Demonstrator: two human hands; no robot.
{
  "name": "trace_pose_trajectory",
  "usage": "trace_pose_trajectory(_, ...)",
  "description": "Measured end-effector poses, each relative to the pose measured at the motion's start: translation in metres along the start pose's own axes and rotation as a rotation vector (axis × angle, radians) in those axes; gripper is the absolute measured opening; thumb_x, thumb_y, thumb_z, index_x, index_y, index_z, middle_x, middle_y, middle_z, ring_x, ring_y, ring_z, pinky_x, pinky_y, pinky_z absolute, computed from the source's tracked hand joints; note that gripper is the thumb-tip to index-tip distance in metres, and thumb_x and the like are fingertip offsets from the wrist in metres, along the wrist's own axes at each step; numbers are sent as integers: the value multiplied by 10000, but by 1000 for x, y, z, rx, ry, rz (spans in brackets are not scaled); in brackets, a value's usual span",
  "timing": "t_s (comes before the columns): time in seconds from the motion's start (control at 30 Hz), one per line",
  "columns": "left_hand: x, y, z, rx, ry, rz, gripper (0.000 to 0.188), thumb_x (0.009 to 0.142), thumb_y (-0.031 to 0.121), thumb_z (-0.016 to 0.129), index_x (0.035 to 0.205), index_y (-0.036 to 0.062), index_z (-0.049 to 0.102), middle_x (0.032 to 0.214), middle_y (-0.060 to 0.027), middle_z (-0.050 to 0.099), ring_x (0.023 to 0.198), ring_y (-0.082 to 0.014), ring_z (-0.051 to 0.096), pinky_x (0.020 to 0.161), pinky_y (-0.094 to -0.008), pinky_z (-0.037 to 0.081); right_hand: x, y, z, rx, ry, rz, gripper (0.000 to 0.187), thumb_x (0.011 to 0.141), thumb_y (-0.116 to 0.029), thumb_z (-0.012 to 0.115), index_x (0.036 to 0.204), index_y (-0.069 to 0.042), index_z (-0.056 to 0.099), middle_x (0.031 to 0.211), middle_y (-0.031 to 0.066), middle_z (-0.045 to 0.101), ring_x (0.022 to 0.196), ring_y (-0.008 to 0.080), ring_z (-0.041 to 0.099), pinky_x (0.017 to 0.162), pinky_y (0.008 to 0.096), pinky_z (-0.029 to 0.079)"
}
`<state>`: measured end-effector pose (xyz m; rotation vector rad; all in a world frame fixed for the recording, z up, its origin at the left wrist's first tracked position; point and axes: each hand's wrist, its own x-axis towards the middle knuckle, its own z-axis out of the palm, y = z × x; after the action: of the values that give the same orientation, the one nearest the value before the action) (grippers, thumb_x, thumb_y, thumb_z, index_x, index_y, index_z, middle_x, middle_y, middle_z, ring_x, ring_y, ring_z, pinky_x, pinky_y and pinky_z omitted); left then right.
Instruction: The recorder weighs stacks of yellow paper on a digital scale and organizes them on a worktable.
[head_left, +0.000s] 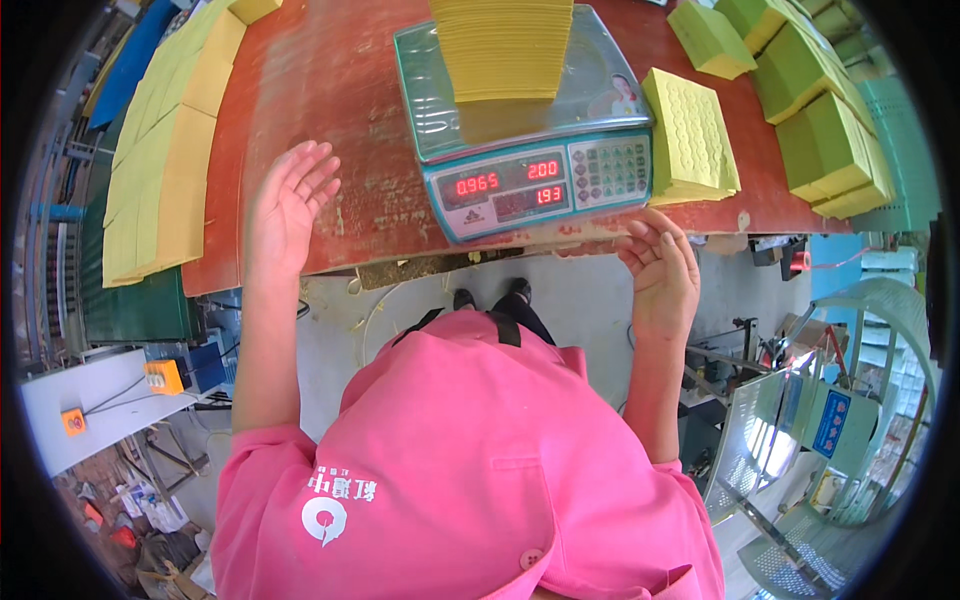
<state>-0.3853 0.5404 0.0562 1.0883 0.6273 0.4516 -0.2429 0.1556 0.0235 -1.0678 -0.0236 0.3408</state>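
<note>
1. While the yellow stack rests on the scale, its digits lit, I judge weighing to be the step in hand.
2. My left hand, left of the scale, is empty, fingers loosely bent; my right hand, near its front right corner, is half-curled, nothing visible inside.
3. Lifting the stack off the scale would call for both palms.
4. Cut off: the stack's far end. Whether my right fingertips touch the scale, I cannot tell.

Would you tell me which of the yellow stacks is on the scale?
The stack at top centre, standing on the blue scale; the other yellow stacks sit to its left or right.
</note>
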Motion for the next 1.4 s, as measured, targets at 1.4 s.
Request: trace_pose_trajectory(1.4, 120, 169, 208, 1223, -617, 989, 383, 905, 202, 685, 1236, 17, 636, 1221, -117, 663, 1138, -190, 613, 989, -305, 459, -9, 31, 10, 63, -2, 206, 232, 972, -97, 498, 1132, 12, 626, 968, 106, 692, 836, 200, 680, 777, 329, 550)
